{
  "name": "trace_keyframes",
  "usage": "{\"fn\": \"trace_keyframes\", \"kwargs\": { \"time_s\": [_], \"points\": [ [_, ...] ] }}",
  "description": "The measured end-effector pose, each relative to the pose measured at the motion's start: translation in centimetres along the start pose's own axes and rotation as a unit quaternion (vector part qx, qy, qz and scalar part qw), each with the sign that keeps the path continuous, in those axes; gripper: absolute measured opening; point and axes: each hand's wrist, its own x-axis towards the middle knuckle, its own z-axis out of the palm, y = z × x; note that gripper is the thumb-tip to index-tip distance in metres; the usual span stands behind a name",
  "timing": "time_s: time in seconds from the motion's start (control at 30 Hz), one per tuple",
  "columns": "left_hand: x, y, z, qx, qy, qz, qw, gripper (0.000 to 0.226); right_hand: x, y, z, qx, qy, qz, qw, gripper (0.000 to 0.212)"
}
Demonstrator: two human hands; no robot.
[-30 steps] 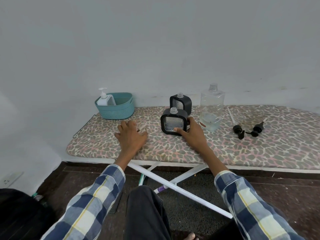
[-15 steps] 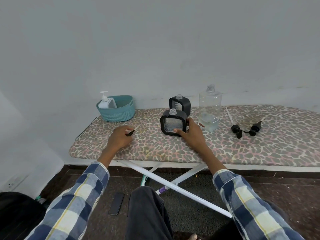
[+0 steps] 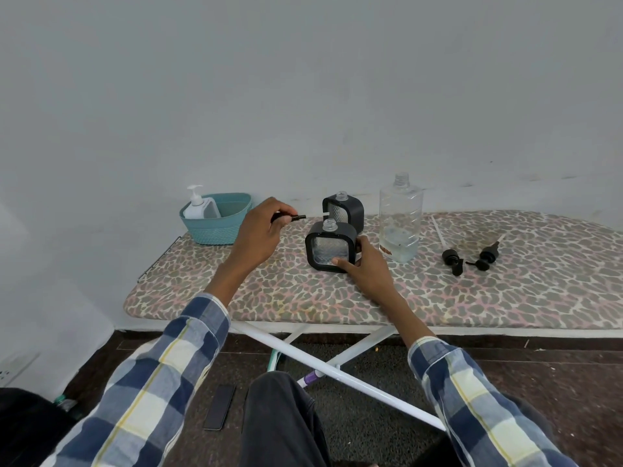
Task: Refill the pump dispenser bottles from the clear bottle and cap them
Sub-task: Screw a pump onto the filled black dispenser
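From my remote seat I get soft, even, fairly cool light with no single source I can pick out. The wall (image 3: 303,96) reads as a flat grey-blue field, dimmer toward the upper corners. Shadows are faint: only a weak dark patch under the ironing board (image 3: 505,298) on the floor (image 3: 539,365). The clear bottle (image 3: 400,217) carries mild highlights, no harsh glare. Focus holds well across the middle. The wide lens bends the board's far edge into a curve and stretches the checked sleeves (image 3: 161,382) at the bottom corners, where detail softens slightly.
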Motion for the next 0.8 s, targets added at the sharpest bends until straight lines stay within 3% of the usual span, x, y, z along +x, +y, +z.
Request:
{"fn": "trace_keyframes", "kwargs": {
  "time_s": [0.17,0.47,0.6,0.8],
  "points": [
    [2.6,0.7,-0.4,0.1,-0.025,0.093,0.99,0.017,0.1,0.1,0.0,0.003,-0.002,-0.005,1.0,0.058],
    [4.5,1.5,-0.1,0.226,-0.065,0.146,0.961,0.026,0.4,0.5,0.1,-0.006,-0.001,-0.005,1.0,0.06],
    [6.0,3.8,0.9,0.289,-0.104,0.215,0.927,0.029,0.5,0.6,0.2,-0.003,0.0,-0.007,1.0,0.058],
    [6.4,7.2,3.7,0.357,-0.224,0.288,0.86,0.032,0.5,0.6,0.3,-0.002,0.002,-0.008,1.0,0.055]
  ]
}}
